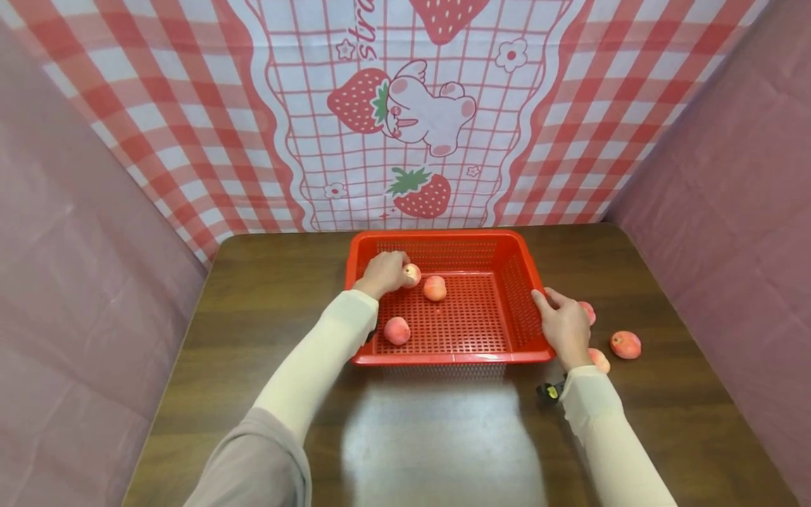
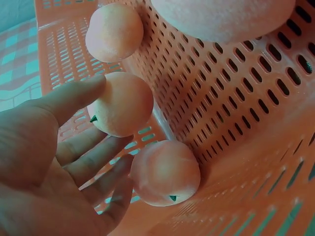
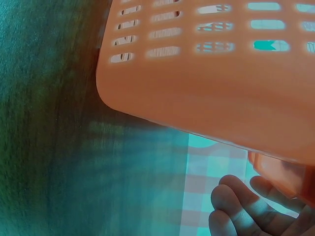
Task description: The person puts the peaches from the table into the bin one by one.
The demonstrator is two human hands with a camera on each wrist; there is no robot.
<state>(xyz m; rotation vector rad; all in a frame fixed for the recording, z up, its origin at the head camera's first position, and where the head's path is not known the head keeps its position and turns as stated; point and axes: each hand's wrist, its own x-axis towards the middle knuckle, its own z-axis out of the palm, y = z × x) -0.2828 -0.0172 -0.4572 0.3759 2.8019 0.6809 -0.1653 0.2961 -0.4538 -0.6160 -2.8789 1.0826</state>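
Observation:
A red plastic basket [image 1: 443,358] with slotted walls stands on the table, with several peaches inside. My left hand [image 1: 385,273] reaches over its left side and holds a peach [image 1: 412,274] between thumb and fingers. In the left wrist view, the thumb touches this peach [image 2: 123,104] and the fingers lie behind it. Another peach [image 2: 165,173] rests in the corner by the fingertips. Nearby in the basket are a peach [image 1: 434,288] and, toward the front left, a peach [image 1: 397,330]. My right hand [image 1: 565,327] grips the basket's right rim; in the right wrist view its fingers [image 3: 246,206] show below the rim.
Right of the basket, a peach [image 1: 626,345] lies on the wooden table [image 1: 266,338]. Two more, a peach [image 1: 598,360] and a peach [image 1: 588,313], are partly hidden by the right hand. A checked strawberry cloth [image 1: 405,190] hangs behind, with pink cloth [image 1: 716,211] at the sides.

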